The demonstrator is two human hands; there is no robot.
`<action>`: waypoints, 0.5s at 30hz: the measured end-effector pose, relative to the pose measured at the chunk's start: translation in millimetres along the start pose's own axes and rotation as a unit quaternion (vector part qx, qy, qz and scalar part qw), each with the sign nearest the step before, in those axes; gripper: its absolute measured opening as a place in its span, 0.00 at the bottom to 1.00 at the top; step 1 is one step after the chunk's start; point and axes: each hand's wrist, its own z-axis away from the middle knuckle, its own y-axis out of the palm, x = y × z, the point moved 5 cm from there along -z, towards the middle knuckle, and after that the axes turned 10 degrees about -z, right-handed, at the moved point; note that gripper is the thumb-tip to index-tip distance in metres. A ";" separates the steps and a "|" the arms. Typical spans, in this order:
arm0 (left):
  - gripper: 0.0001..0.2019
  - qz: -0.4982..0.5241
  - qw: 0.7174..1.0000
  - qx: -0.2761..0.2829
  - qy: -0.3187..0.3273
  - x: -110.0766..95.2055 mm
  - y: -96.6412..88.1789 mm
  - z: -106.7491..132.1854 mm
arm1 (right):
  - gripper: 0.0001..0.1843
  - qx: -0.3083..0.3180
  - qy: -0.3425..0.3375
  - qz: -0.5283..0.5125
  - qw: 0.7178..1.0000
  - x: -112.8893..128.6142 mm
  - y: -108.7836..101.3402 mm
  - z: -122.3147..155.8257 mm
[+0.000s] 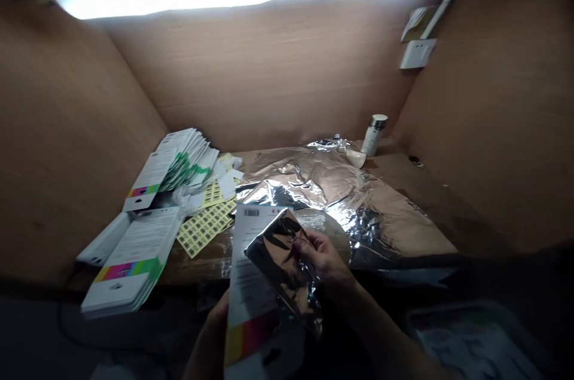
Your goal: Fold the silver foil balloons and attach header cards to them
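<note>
Above the foil-spread wooden bench [403, 179], the left hand [214, 332] grips a barcoded card [249, 284] while the right hand [323, 258] pinches a crinkled foil pouch [282, 266].

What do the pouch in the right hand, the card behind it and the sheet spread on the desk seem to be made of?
The pouch in the right hand looks like metallised film or thin foil: mirror-glossy, with dark reflections. The card seems to be smooth printed paperboard, holding its flat shape. The crumpled sheet looks like aluminium foil, shiny with sharp creases, though the exact metal can't be confirmed.
</note>
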 end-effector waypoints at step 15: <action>0.59 0.091 0.994 0.041 0.051 -55.5 86.3 -60.5 | 0.26 -0.042 0.098 -0.082 0.991 49.2 -29.2 71.1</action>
